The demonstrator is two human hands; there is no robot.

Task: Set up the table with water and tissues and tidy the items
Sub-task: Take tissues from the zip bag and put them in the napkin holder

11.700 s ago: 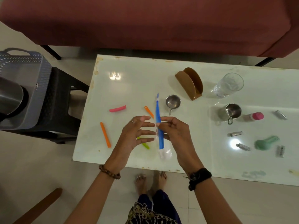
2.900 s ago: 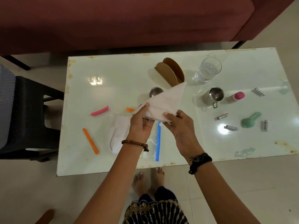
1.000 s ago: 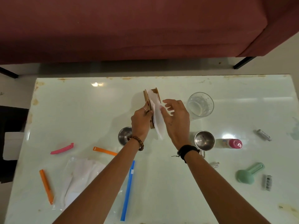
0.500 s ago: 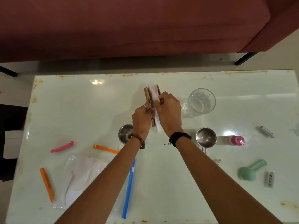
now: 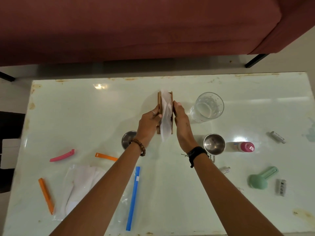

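Head view: tissue holder (image 5: 171,114) upright, long axis pointing away.

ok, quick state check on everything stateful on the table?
napkin holder: upright, tissues in slot
tissues: in holder, crumpled
left hand: against holder's left side
right hand: against holder's right side
glass: upright, looks part-filled
steel mug: upright, looks empty
plastic bag: flat, tissues inside
pink-capped bottle: lying down, capped
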